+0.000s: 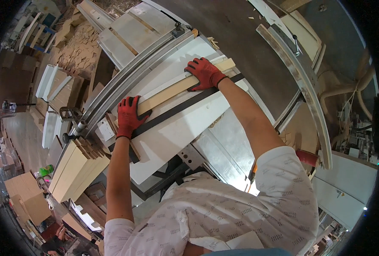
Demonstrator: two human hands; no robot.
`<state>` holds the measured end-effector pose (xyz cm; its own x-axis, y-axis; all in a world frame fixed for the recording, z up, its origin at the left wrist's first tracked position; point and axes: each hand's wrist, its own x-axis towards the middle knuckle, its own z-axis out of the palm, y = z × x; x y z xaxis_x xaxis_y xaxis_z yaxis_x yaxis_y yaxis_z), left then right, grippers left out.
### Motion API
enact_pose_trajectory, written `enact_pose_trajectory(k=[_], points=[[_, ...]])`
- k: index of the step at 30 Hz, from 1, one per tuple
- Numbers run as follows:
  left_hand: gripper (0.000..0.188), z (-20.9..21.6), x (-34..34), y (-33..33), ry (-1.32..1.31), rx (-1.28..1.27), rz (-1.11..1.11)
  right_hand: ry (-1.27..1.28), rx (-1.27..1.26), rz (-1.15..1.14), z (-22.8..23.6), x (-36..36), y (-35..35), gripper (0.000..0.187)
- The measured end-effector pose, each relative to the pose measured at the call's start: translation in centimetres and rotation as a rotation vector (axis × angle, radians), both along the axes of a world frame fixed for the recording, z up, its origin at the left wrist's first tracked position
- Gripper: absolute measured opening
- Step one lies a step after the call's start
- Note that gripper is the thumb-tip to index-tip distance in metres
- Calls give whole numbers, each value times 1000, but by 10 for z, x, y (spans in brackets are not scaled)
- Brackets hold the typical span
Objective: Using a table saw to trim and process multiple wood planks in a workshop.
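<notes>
A pale wooden strip (168,95) lies slantwise across a white board (172,126). My left hand (129,117), in a red glove with dark fingertips, holds the strip's left end, thumb on the near side. Further along, toward the far right end, my gloved right hand (204,74) grips the same strip, fingers over its far edge and thumb on the near one. A white strip edge (166,86) shows just behind the wood. On the near side a black bar (172,112) runs roughly parallel to it. The undersides of both hands are hidden.
Metal rails (134,74) of a machine table cross beyond the board, with a clamp (71,114) at their left end. Stacked pale boards (76,168) stand at the left. Wood offcuts (76,55) lie in a heap at the far left. A curved rail (300,79) arcs at the right.
</notes>
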<state>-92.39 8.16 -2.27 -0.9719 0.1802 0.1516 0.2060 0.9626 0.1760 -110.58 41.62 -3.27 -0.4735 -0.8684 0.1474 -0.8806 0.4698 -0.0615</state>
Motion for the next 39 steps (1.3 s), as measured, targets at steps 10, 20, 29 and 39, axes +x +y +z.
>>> enact_pose_trajectory(k=[10, 20, 29, 39], points=[[76, -4, 3, -1, 39, -85, -1, 44, 59, -5, 5, 2, -1, 76], [76, -6, 5, 2, 67, -107, 8, 91, 23, 4, 2, 6, 3, 75], [76, -9, 4, 3, 89, -115, -1, 98, 40, 10, -1, 4, 6, 76], [85, -11, 6, 11, -39, -99, 134, 125, 7, 6, -7, 5, 8, 77]])
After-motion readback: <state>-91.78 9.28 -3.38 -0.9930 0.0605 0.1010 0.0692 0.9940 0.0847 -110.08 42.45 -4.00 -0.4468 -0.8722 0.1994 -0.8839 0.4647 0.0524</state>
